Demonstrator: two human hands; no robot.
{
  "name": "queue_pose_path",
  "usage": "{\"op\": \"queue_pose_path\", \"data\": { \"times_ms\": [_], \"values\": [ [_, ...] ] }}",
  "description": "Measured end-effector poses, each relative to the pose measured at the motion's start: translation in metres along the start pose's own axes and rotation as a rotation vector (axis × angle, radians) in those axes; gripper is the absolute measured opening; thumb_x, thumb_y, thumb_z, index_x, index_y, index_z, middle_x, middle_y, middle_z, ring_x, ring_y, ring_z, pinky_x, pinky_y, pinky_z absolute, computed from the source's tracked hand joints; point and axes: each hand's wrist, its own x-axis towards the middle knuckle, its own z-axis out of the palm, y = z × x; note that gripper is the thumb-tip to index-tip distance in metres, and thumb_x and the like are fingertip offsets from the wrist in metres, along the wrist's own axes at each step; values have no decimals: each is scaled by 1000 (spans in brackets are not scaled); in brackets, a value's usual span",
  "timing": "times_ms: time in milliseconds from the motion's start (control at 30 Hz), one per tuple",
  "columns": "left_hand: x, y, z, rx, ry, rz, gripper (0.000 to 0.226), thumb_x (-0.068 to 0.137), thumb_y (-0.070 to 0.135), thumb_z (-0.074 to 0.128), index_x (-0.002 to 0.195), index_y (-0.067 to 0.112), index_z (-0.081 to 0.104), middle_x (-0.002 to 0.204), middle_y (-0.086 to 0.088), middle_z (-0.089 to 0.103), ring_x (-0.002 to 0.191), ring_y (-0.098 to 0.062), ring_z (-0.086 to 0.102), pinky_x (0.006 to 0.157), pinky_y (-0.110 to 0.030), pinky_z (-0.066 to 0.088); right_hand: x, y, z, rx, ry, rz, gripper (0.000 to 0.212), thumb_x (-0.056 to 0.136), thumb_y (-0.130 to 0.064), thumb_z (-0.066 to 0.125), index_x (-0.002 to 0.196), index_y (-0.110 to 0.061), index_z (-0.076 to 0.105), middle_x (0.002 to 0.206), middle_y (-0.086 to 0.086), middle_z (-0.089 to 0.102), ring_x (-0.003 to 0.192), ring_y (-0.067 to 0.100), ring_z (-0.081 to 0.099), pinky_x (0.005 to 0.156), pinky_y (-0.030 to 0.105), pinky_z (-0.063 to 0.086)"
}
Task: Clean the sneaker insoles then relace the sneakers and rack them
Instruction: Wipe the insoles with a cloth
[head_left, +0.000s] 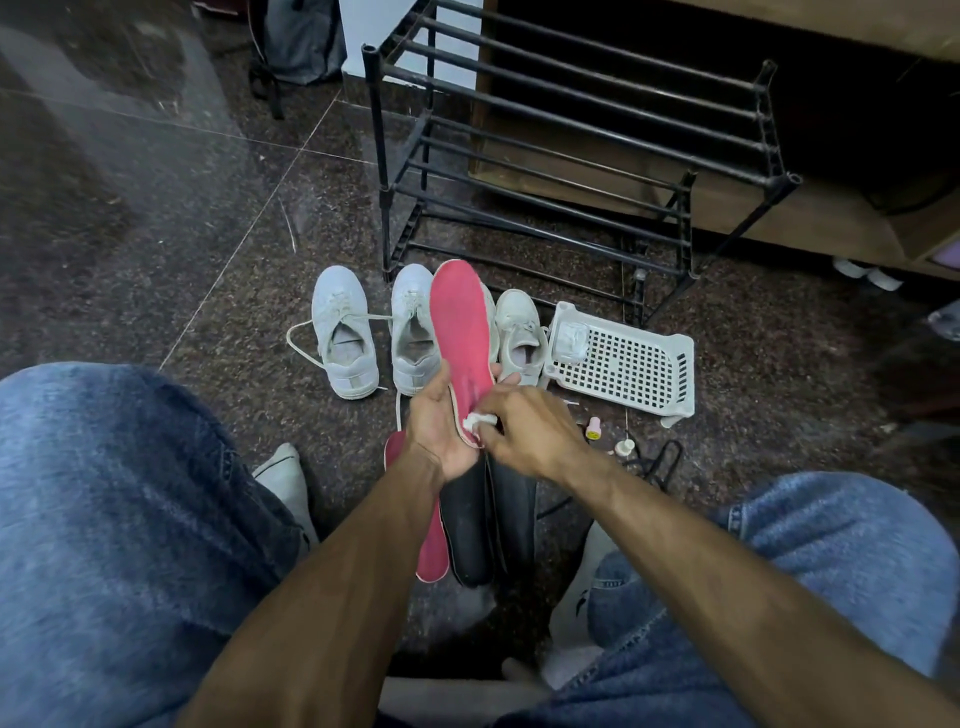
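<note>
The left hand is closed around the heel end of a pink insole, which stands up from the hand toward twelve o'clock. The right hand, just at three o'clock of the left, pinches a small white wad against the insole's lower face. Below the hands, at six o'clock, a second pink insole and two black insoles lie on the floor. White sneakers sit behind, with the black rack beyond them at twelve o'clock.
</note>
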Motion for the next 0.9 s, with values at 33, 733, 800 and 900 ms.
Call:
{"op": "queue_pose_path", "data": {
  "times_ms": [33, 733, 800, 900],
  "values": [
    [-1, 0, 2, -1, -9, -5, 56, 99, 46, 35, 112, 1, 65, 104, -15, 67, 109, -30, 61, 103, -44, 43, 5, 0, -2, -44, 41, 8, 21, 92, -25, 53, 105, -19, 68, 107, -2, 65, 89, 24, 62, 74, 31, 46],
    [-5, -5, -4, 5, 12, -33, 44, 94, 40, 44, 115, 6, 65, 111, -14, 65, 98, -27, 61, 96, -40, 42, 6, 17, -21, 588, 42, 278, 4, 84, -10, 70, 85, -9, 73, 70, -1, 67, 47, 1, 50, 51, 23, 41],
    [-6, -6, -1, 5, -3, -33, 45, 95, 40, 42, 113, 6, 64, 105, -13, 66, 95, -27, 63, 91, -40, 45, 5, 13, -11, 441, 20, 211, 7, 84, -17, 69, 88, -15, 74, 75, -4, 68, 57, 5, 57, 57, 27, 46],
    [-5, -11, 1, -17, -15, -34, 46, 96, 42, 38, 112, 7, 64, 101, -12, 68, 95, -26, 64, 94, -42, 45, 3, 1, 11, 160, 94, 168, 15, 86, -28, 62, 94, -22, 72, 95, -2, 71, 81, 22, 65, 71, 36, 52]
  ]
}}
